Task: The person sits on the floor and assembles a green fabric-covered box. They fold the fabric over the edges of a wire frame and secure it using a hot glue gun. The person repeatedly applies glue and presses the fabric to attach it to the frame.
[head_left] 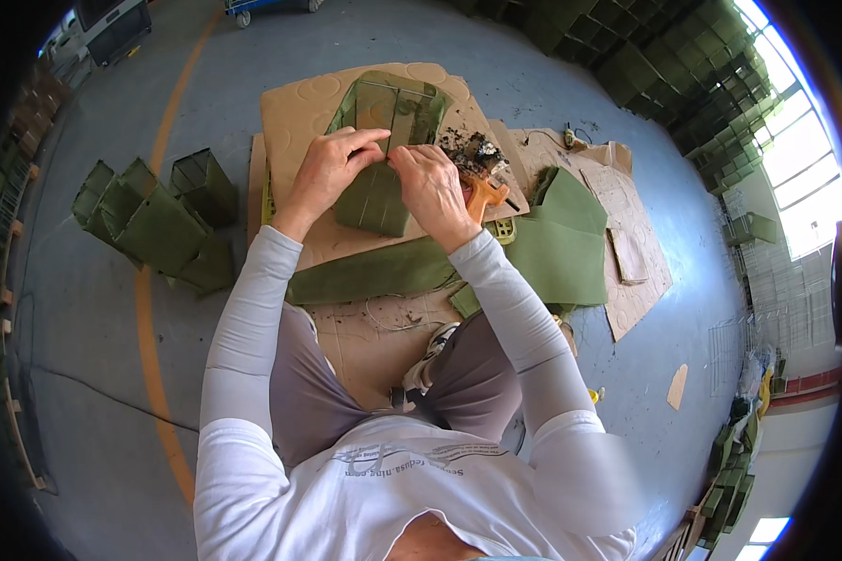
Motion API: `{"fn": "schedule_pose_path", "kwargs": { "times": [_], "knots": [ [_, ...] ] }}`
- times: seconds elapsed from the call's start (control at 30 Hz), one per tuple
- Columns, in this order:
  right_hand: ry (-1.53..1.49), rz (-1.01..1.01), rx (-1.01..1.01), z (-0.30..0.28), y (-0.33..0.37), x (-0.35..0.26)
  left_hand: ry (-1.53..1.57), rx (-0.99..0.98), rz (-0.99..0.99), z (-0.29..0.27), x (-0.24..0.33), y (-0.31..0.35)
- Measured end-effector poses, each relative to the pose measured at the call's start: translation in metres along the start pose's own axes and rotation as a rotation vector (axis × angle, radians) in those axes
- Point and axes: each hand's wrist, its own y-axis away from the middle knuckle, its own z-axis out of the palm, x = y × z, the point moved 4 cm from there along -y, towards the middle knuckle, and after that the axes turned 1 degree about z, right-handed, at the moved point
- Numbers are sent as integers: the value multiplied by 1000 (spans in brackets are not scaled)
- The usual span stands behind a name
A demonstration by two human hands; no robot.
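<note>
On a cardboard sheet in front of me lies a green fabric box (372,199) with thin wires running across it. My left hand (332,173) is over its left side, thumb and forefinger brought together near the middle wire. Close beside it, my right hand (430,182) pinches at the same spot with curled fingers. Whatever is between the fingertips of either hand is too small to make out. An orange-handled tool (486,194) rests against the right side of my right hand, next to a pile of dark and whitish scraps (477,151).
Folded green fabric (561,243) lies on cardboard at the right, and a long green roll (374,273) lies nearer me. Several open green boxes (159,220) stand on the floor at left. Stacks of green boxes (646,75) line the far right wall.
</note>
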Motion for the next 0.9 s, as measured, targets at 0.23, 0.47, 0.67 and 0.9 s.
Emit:
{"fn": "schedule_pose_path", "kwargs": {
  "times": [0.23, 0.47, 0.67, 0.9],
  "knots": [
    [-1, 54, 16, 4, -6, -9, -32, 605, -227, -25, -19, 21],
    [12, 18, -14, 6, -5, -19, 411, 451, -486, 7, -37, 31],
    [1, 188, -157, 8, -12, -12, 439, 360, -536, 10, -33, 25],
    [3, 18, 65, 29, -21, -30, 688, 351, -621, 14, -46, 30]
  ]
}}
